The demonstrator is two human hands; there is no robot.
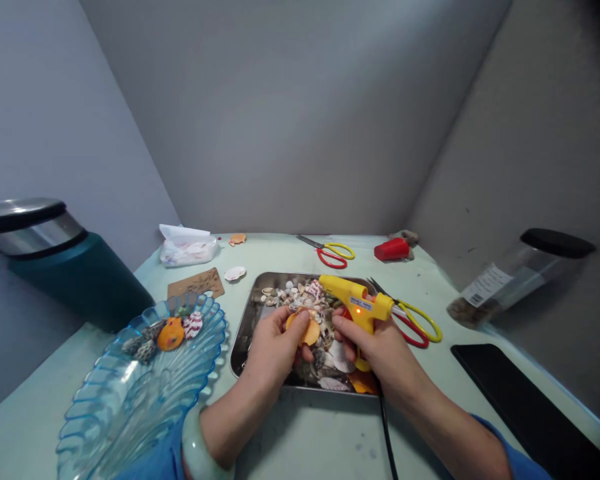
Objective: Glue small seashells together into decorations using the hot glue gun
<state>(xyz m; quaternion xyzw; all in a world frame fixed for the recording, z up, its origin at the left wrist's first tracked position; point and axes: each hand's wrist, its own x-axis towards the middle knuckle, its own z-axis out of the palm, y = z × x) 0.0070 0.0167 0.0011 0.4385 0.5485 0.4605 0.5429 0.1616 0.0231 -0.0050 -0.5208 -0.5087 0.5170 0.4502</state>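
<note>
Pinched in grip of left hand: orange scallop shell, kept over metal tray of loose shells (drips probably caught there). Wrapped fully in grip of right hand: yellow glue gun, lamp lit, just beside shell, probably for close work. Near left: blue glass dish.

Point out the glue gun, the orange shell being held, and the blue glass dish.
glue gun (351, 293): head view, on its yellow barrel.
orange shell (311, 331): head view, on its exposed face.
blue glass dish (125, 400): head view, on its bare ribbed floor.
</note>
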